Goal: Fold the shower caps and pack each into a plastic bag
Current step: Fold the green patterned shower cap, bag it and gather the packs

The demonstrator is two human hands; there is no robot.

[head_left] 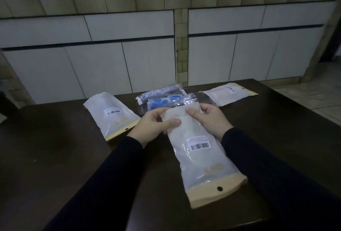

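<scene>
The counter [55, 157] lies bare on its left half and along the near right edge. Ahead, a filled bag [111, 114] at left, patterned packets [162, 98] in the middle and a flat bag [228, 94] at right block the far edge

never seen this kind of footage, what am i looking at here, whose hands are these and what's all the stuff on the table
This is one picture from a wide-angle camera worn on a person's head, looking forward and down, so the hands are that person's own; there is no robot. The left hand and right hand both grip the far end of a long white plastic bag with a barcode label and a tan strip at its near end. It looks filled with something pale, probably a folded shower cap. On the dark table lie a similar bag to the left, another at the far right, and clear packets with a blue pattern in the middle.
</scene>
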